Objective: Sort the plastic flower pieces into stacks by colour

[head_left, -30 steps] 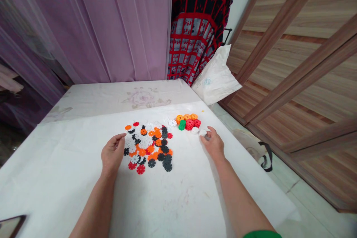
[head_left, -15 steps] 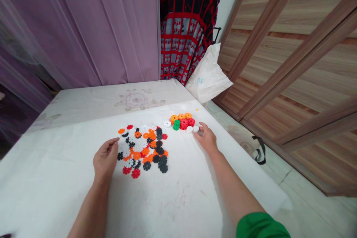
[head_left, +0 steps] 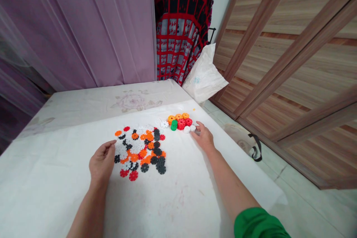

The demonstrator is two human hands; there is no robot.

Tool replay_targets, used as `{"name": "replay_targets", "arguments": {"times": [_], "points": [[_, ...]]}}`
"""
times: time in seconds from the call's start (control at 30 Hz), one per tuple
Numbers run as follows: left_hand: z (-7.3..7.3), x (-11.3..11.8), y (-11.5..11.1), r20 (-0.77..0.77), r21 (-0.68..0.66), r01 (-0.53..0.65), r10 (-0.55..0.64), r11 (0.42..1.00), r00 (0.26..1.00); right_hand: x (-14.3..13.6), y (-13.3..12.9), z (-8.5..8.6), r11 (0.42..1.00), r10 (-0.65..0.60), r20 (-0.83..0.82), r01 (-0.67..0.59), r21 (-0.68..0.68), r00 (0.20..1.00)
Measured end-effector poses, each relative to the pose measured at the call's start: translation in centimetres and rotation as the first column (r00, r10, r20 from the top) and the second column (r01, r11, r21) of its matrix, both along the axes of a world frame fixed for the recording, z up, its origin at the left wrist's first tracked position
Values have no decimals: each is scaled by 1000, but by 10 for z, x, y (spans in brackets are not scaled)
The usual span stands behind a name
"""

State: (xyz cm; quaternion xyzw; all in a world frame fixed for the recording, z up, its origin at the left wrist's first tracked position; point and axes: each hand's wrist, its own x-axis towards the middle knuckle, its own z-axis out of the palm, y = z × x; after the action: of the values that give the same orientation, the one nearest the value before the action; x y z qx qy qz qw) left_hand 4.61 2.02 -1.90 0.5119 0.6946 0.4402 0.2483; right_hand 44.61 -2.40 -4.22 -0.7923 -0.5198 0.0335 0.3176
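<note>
A loose pile of flat notched plastic discs (head_left: 139,148), in white, black, orange and red, lies on the white-covered table. At its left edge is my left hand (head_left: 102,160), its fingers curled and pressed together; whether anything is between them I cannot make out. Farther right stand small stacks of such discs: orange (head_left: 178,117), red (head_left: 181,124), green (head_left: 174,125) and white (head_left: 186,129). My right hand (head_left: 205,138) has thumb and forefinger around the rightmost white disc stack (head_left: 193,128). A white disc (head_left: 164,124) lies left of the stacks.
The white tablecloth (head_left: 55,178) has a flowered strip at the far end. Beyond the table's right edge are a white bag (head_left: 205,76), a wooden wardrobe (head_left: 279,70) and a bag with a black strap (head_left: 245,143) on the floor. A purple curtain (head_left: 92,26) hangs behind.
The whole view has shifted slightly, with things sitting a little farther left. Both hands keep nearly the same places beside the pile and the white stack.
</note>
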Motion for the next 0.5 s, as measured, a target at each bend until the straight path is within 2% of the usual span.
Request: {"name": "replay_targets", "arguments": {"times": [0.3, 0.4, 0.5], "points": [[-3, -2, 1, -8, -4, -4, 4, 1000, 1000, -2, -9, -7, 996, -17, -28, 19, 92, 999], [-2, -2, 1, -4, 0, 4, -4, 1000, 1000, -5, -20, -10, 992, -46, 35, 42, 118, 998], [0, -1, 0, 11, -11, 2, -1, 1000, 1000, -10, -29, -10, 993, -6, 145, -11, 115, 989]]}}
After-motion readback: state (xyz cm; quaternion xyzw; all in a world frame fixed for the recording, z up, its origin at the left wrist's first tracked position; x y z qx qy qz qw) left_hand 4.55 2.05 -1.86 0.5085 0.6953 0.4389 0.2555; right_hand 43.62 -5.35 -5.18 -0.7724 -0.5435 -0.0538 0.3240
